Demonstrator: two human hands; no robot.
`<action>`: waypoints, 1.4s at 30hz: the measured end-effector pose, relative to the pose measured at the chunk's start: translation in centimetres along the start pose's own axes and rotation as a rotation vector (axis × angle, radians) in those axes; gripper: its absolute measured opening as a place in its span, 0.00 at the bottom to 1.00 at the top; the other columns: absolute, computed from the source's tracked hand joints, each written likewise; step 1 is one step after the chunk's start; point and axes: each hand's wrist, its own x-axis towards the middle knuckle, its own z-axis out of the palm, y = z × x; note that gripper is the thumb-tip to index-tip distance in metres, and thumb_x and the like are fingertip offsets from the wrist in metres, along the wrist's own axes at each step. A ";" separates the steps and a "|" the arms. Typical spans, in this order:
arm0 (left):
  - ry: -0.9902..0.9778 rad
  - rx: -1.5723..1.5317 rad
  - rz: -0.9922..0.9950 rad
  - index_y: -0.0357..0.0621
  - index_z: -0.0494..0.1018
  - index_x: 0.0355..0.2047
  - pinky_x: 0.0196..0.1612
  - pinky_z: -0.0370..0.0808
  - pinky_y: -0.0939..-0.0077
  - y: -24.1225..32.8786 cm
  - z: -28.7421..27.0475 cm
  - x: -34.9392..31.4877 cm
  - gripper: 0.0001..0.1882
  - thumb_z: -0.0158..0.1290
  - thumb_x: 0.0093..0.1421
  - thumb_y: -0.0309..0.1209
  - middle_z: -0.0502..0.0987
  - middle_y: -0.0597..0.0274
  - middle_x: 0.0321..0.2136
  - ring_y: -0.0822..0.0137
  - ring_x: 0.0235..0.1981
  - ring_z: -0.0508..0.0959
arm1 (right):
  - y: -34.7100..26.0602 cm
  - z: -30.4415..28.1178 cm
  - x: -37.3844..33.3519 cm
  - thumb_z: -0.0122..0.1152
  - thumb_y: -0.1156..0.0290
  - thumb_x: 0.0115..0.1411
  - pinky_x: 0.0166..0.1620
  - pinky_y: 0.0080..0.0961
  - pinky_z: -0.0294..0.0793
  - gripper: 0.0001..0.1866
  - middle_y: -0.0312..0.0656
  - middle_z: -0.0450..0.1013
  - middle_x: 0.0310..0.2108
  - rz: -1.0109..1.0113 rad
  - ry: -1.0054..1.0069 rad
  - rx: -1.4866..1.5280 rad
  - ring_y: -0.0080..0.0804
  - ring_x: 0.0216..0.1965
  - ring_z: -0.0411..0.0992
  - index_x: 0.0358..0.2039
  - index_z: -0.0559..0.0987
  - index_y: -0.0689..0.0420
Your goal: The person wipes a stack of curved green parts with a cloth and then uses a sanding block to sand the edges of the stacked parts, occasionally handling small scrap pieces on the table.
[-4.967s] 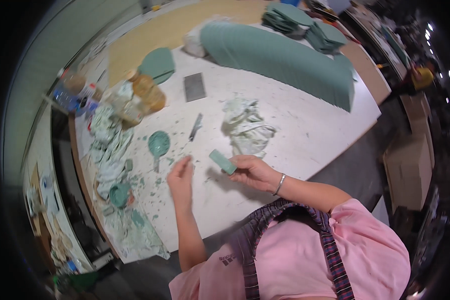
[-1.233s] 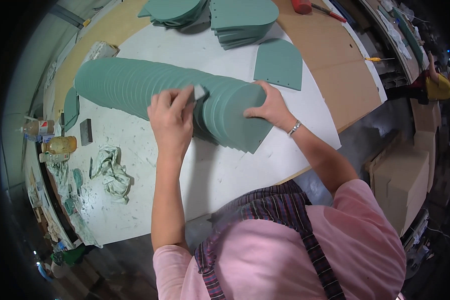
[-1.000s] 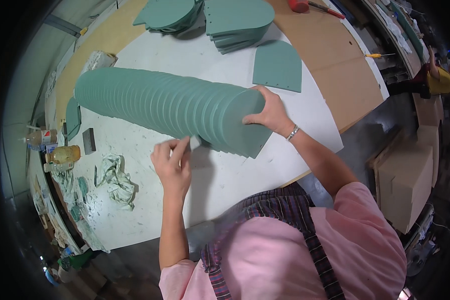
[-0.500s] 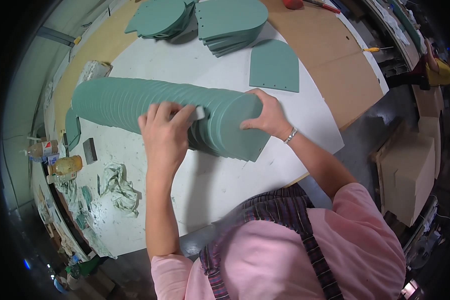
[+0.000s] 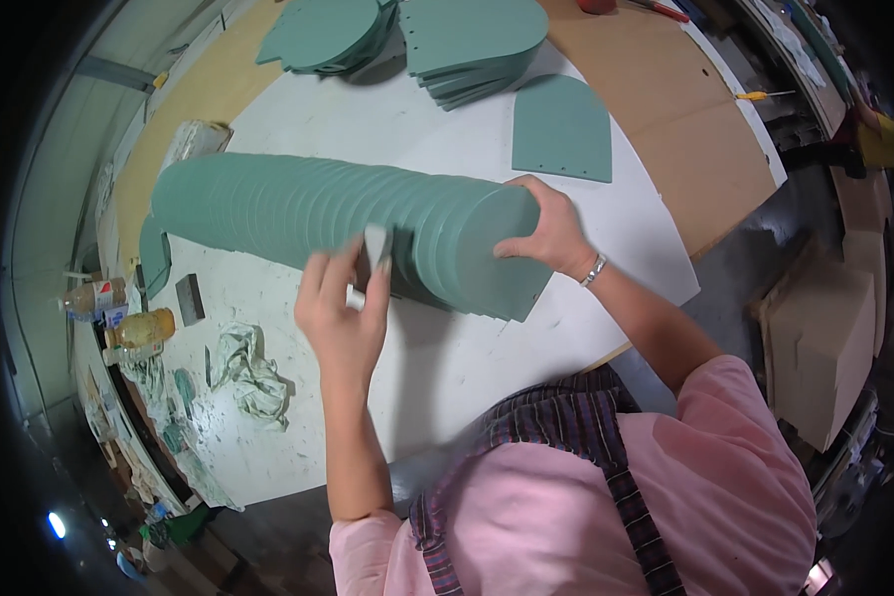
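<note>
The white worktop (image 5: 417,119) carries a row of green panels (image 5: 328,214), panel stacks (image 5: 467,40), a rag (image 5: 248,372) and bottles (image 5: 134,328).

Off to my left on the white table (image 5: 487,358) lie a crumpled rag (image 5: 248,370), a small dark block (image 5: 190,298) and a bottle of yellow liquid (image 5: 139,329). Far across sit stacks of green arched panels (image 5: 472,40), with one single panel (image 5: 562,129) lying flat beside them.

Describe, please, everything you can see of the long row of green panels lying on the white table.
The row of green panels is a long run of thin, matte, round-topped boards standing on edge, packed face to face like a lying cylinder. It rests diagonally on the white table. The right hand braces its near end; the left hand presses a small pale block against its side.
</note>
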 end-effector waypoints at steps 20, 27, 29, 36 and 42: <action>-0.108 0.420 0.291 0.47 0.81 0.39 0.36 0.75 0.65 1.2 -0.1 4.7 0.16 0.62 0.46 0.24 0.74 0.63 0.30 0.59 0.34 0.75 | 0.8 0.0 -0.2 0.80 0.49 0.35 0.45 0.30 0.75 0.38 0.44 0.77 0.36 -0.049 0.066 -0.053 0.38 0.38 0.77 0.43 0.75 0.58; 0.000 0.210 0.135 0.43 0.80 0.40 0.36 0.74 0.66 0.3 -0.1 3.1 0.17 0.62 0.47 0.23 0.74 0.60 0.31 0.59 0.33 0.75 | 0.3 0.3 0.0 0.80 0.57 0.36 0.45 0.28 0.75 0.34 0.42 0.76 0.36 -0.042 0.046 -0.026 0.36 0.38 0.76 0.43 0.75 0.59; 0.042 0.176 0.129 0.42 0.78 0.41 0.34 0.73 0.67 -0.7 0.7 1.6 0.17 0.62 0.48 0.22 0.73 0.59 0.31 0.58 0.31 0.74 | 0.3 0.5 0.1 0.79 0.58 0.36 0.45 0.28 0.75 0.34 0.42 0.76 0.36 -0.049 0.035 -0.021 0.35 0.38 0.76 0.43 0.75 0.59; -0.030 -0.082 -0.097 0.36 0.77 0.41 0.30 0.73 0.71 -4.7 3.7 -10.7 0.17 0.62 0.48 0.20 0.73 0.55 0.29 0.63 0.26 0.74 | 0.5 0.7 0.0 0.80 0.63 0.34 0.46 0.28 0.74 0.37 0.43 0.76 0.38 -0.024 0.005 0.047 0.31 0.39 0.75 0.46 0.74 0.61; 0.208 -0.168 -0.079 0.35 0.75 0.42 0.32 0.73 0.70 -3.0 3.2 -5.6 0.18 0.61 0.48 0.19 0.74 0.54 0.31 0.60 0.29 0.74 | 1.3 0.5 -0.1 0.80 0.58 0.36 0.47 0.28 0.74 0.39 0.41 0.76 0.38 0.020 -0.027 0.146 0.30 0.41 0.74 0.47 0.72 0.62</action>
